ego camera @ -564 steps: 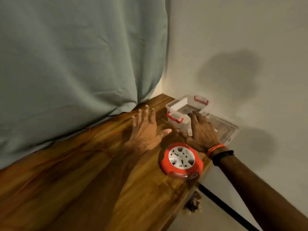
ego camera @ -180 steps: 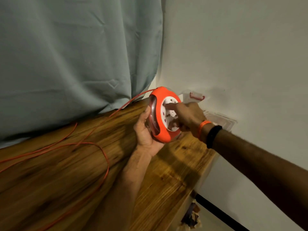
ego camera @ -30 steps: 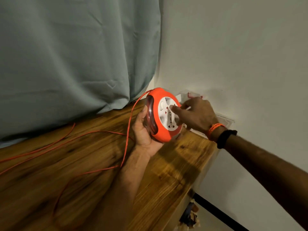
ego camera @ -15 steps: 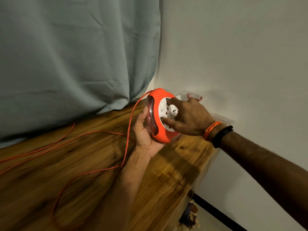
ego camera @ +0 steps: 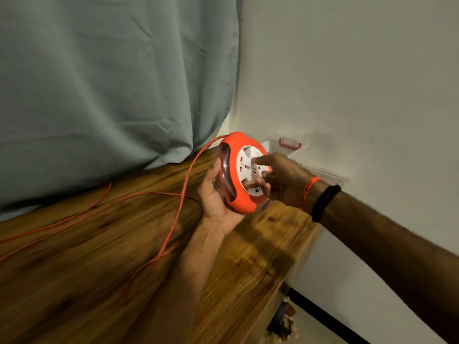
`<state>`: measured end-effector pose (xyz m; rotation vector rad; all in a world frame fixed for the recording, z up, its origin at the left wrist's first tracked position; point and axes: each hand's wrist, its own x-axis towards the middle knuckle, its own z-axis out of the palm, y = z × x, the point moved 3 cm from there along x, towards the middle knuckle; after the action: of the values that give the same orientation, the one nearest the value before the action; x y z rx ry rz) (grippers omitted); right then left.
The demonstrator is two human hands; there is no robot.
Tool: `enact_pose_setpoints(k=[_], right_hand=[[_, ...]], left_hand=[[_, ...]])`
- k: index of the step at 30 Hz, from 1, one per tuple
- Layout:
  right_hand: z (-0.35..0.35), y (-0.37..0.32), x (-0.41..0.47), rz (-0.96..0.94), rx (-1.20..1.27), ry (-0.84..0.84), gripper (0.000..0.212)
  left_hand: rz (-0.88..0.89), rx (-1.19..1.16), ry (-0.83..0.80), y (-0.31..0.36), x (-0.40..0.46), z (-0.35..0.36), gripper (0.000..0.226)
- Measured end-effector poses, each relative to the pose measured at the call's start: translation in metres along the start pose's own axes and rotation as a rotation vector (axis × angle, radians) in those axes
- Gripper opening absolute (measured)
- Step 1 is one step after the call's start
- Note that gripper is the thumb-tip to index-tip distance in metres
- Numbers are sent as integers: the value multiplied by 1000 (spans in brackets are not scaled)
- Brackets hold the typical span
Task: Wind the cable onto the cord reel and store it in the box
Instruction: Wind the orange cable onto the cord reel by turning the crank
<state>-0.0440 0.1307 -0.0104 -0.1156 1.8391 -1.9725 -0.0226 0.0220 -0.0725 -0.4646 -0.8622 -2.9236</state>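
Two hands, one cord reel, one cable

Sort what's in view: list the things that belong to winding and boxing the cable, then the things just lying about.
Job:
cord reel, gripped by left hand
right hand on its white face
orange cable
clear box
box lid

Lying about:
curtain
table
clutter on the floor

We see a wooden table with strong brown grain, set into the corner against a pale wall. An orange cable trails in loose loops across its top. At the far corner a clear plastic box with a red latch sits beside its lid.
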Motion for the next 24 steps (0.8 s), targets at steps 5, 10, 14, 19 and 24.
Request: enact_pose_setpoints(k=[5,10,14,19,24], right_hand=[[-17,-12,-5,-250,-532,179,35],[-15,-20,-12,-713,-1053,303,37],[-10,-20,-14,-926,-1273,229,52],[-8,-19,-9,-1049,-1409,152,61],[-5,-18,-2,-965,-1290,153,61]], left_hand=[[20,64,43,0,4,-9,86],[22,73,17,2,4,-14,85],[10,64,-27,1,4,-13,87],[3,41,-39,0,4,-13,94],[20,40,-42,0,2,-8,93]])
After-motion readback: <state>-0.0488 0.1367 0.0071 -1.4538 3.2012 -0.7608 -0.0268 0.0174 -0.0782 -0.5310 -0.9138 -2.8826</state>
